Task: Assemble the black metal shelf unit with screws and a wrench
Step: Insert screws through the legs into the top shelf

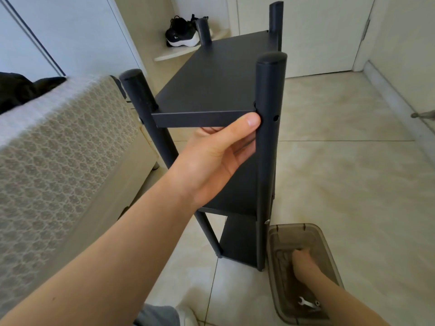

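Since tool and fasteners are stored at floor level, the listing starts with the tinted plastic bin (292, 225), which sits on the tiles just beside the foot of the black shelf unit (242, 189).

Bin contents: one small silver wrench (307, 303) lying loose at the near end, and dark items at the far end, too blurred to identify.

Right hand (302, 260): down inside the bin's far end, fingertips among those dark items. Whether it grips anything cannot be told. Judged to be fetching a screw.

Left hand (219, 158): holds the front lip of the top shelf (219, 81), thumb pressed on its face and fingers curled beneath. Judged to hold the panel level, with its corner lined up against the front right post (268, 161).

Front right post: one open screw hole (275, 118) at shelf height, with no screw visible in it.

Shelf unit: upright on the floor, lower shelves in place, with a bed (70, 142) close alongside.

Farthest: black sneakers (181, 34) on a low ledge.
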The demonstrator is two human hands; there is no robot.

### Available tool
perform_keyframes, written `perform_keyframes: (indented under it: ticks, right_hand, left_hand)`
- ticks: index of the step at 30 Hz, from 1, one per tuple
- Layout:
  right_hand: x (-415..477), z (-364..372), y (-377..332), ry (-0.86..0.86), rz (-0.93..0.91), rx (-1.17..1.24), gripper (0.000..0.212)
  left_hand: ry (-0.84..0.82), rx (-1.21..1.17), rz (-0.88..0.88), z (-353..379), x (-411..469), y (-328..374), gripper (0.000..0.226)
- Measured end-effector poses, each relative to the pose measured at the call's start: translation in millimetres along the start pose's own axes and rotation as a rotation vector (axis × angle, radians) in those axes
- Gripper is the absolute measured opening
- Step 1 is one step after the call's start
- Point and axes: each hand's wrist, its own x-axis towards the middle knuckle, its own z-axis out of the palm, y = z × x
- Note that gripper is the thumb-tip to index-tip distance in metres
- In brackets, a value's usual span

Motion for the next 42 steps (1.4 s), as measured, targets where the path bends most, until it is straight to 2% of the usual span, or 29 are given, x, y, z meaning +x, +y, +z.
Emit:
perform_keyframes:
  ticks: [2,5,8,11,17,21,29,32,35,38,42]
  right_hand:
    - [-5,-4,-5,0.019,0.027,0.074,0.032]
    - [-9,-15,-10,-0.039,0.079,0.091,0.032]
    - [-6,-18,-8,-0.038,0.043,0.087,0.047]
    - [-7,-19,-8,-0.014,0.02,0.085,0.052]
    - [-10,-20,-9,0.01,-0.046,-0.004,0.029]
    - [-12,-21,-9,0.037,-0.042,0.018,0.025]
    - [-17,-42,-23,-0.029,-0.022,-0.028,0.008]
    - [-24,-66,-33,-0.067,-0.052,-0.078,0.017]
    - [-34,-101,-48,-0.049,-0.108,-0.049,0.027]
    - [-54,-151,-66,-0.019,-0.192,-0.002,0.017]
    - [-90,-218,-88,-0.093,-0.323,-0.022,0.013]
  left_hand:
    - [-0.002,-0.001,0.005,0,0,0,0.02]
    - [-0.02,-0.005,0.008,0,0,0,0.018]
    - [-0.033,-0.005,0.01,0,0,0,0.016]
    - [-0.041,-0.001,0.01,0,-1,0,0.016]
    - [-0.068,-0.025,0.004,0,0,0,0.017]
    - [-0.062,-0.025,0.005,0,1,-1,0.017]
    - [-0.033,-0.031,-0.01,-1,1,1,0.019]
    - [-0.023,-0.035,-0.027,0,1,3,0.026]
    - [-0.022,-0.039,-0.03,2,0,5,0.018]
    - [-0.024,-0.059,-0.029,5,-1,5,0.017]
    - [-0.019,-0.046,-0.047,5,-5,8,0.017]
